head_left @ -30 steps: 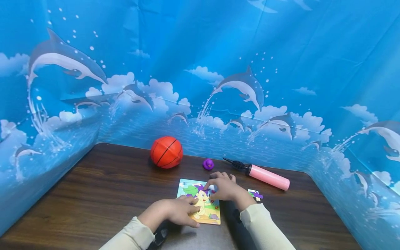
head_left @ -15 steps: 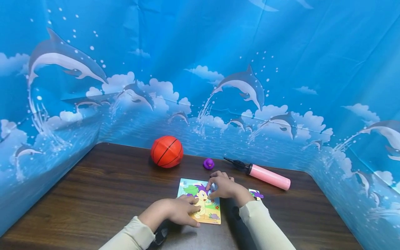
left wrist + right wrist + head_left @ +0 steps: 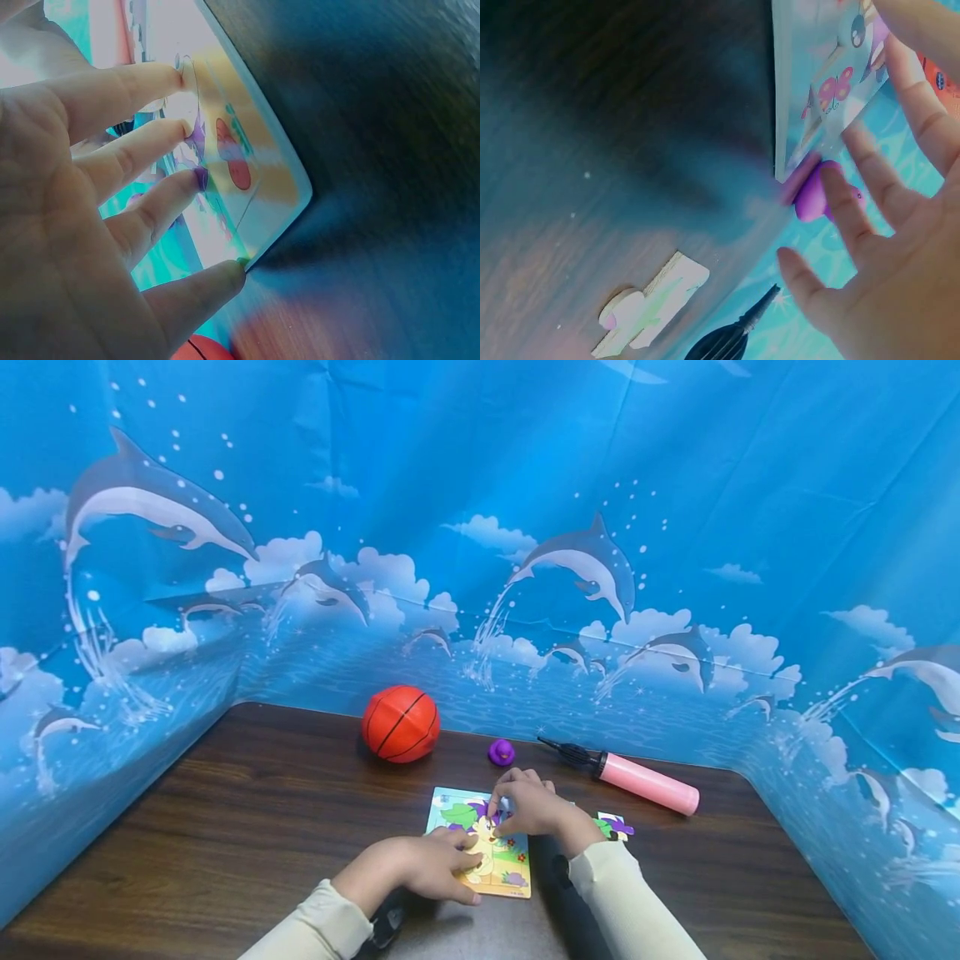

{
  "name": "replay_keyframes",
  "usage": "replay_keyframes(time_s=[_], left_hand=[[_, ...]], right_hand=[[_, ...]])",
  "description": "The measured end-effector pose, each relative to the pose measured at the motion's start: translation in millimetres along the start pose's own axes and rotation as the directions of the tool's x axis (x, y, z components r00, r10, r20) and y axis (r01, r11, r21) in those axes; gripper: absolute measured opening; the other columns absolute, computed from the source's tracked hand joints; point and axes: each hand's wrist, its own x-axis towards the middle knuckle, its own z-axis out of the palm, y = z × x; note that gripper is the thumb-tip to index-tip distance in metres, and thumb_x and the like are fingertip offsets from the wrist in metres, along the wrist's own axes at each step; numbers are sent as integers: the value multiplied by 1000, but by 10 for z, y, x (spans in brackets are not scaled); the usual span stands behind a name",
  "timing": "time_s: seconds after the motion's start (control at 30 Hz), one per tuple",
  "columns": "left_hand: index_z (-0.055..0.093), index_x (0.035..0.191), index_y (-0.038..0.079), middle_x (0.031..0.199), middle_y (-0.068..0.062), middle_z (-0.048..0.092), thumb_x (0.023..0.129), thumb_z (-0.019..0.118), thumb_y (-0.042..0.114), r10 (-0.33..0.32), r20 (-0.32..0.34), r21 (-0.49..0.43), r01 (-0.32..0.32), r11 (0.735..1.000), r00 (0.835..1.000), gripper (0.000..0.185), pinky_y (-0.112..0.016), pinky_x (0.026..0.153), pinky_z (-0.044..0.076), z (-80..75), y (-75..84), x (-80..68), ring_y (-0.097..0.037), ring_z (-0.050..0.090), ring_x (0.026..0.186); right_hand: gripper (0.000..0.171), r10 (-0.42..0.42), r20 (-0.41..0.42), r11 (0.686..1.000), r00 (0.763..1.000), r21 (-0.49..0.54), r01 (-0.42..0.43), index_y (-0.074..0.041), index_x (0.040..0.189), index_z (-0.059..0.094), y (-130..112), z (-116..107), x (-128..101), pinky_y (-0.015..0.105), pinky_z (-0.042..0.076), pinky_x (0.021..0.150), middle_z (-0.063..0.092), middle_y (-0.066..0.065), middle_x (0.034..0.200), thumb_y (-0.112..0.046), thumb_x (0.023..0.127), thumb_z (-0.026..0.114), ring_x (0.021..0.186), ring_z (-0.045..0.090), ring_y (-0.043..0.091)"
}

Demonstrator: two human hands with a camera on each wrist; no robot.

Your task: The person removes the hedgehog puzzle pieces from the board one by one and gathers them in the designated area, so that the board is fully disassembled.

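Note:
A jigsaw puzzle (image 3: 517,866) with a cartoon animal with purple hair lies on the dark table in the head view. My left hand (image 3: 429,867) rests across its lower left part; in the left wrist view its fingers (image 3: 154,217) are spread, tips on the picture. My right hand (image 3: 534,806) arches over the upper right part, thumb and index fingertips down at the animal's head, a small gap between them. The right wrist view has the other fingers (image 3: 881,172) spread beyond the puzzle's edge. One loose puzzle piece (image 3: 615,827) lies right of the right wrist.
Behind the puzzle sit an orange-red basketball (image 3: 401,724) and a purple rubber duck (image 3: 502,752). A pink hand pump (image 3: 648,783) with a black nozzle lies at the back right. The dolphin-print backdrop (image 3: 465,568) rises along the table's back and sides.
My right hand has shifted slightly left over the puzzle, its thumb and index fingertips now closer to the animal's face. The loose piece shows a little more. My left hand has not moved.

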Motion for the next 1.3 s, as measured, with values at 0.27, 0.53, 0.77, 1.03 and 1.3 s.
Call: replay_keyframes(time_s=[0.27, 0.53, 0.77, 1.03, 1.3], left_hand=[[49, 131, 21, 142, -2, 33, 81, 54, 55, 10, -19, 4, -10, 1000, 1000, 61, -46, 103, 27, 39, -31, 28, -24, 25, 131], [49, 131, 20, 142, -3, 33, 80, 55, 54, 16, -33, 3, -15, 1000, 999, 61, -46, 104, 24, 43, -13, 33, -26, 24, 131], [49, 131, 21, 141, -2, 33, 79, 55, 55, 8, -39, 8, -8, 1000, 999, 62, -45, 103, 26, 46, -26, 27, -24, 25, 130], [49, 131, 19, 141, -3, 34, 80, 55, 55, 0, -41, 32, 1, 1000, 999, 62, -45, 103, 26, 37, -51, 14, -25, 25, 131], [50, 130, 18, 140, -4, 35, 79, 56, 53, 8, -44, 22, -7, 1000, 999, 62, -44, 103, 26, 18, -8, 40, -25, 26, 130]], right_hand=[[12, -13, -84, 995, 996, 94, 20, -27, 79, 64, 39, 47, -15, 48, 36, 88, 53, -10, 95, -28, 73, 74, 95, 46, 16], [9, 136, -178, 825, 975, 564, -11, -13, 91, 64, 259, 28, -71, 34, 51, 72, 63, 2, 90, -8, 83, 64, 82, 58, 17], [25, 395, -39, 498, 918, 849, -178, -1, 106, 63, 683, -139, -418, 37, 50, 79, 62, 9, 102, -14, 86, 61, 84, 59, 17], [33, 544, -96, 528, 834, 812, -251, 10, 114, 56, 1465, -388, -1043, 29, 51, 70, 64, 5, 93, -12, 90, 53, 75, 57, 9], [23, 705, -104, 493, 702, 783, -379, 8, 103, 63, 1816, -344, -1317, 30, 53, 66, 64, 3, 81, -9, 88, 55, 70, 57, 12]])
